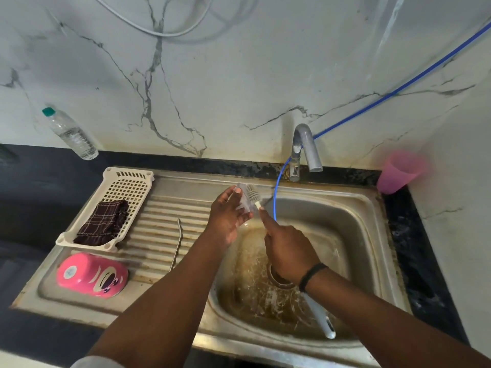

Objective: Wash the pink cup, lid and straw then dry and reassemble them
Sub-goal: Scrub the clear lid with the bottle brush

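Observation:
My left hand [227, 219] holds a clear lid [242, 199] over the back left corner of the sink basin [353, 235]. My right hand [288, 248] grips a long white bottle brush [320, 318]; its bristle head touches the lid. The pink cup [91, 274] with a cartoon face lies mouth-down on the drainboard at the front left. A bent metal straw [177, 243] lies on the drainboard ridges, left of my left forearm.
A white plastic basket [125, 181] holding a dark checked cloth [103, 224] sits at the drainboard's back. The tap [305, 150] with a blue hose [276, 197] stands behind the basin. A pink tumbler [397, 172] is at the right corner, a water bottle [70, 134] at the back left.

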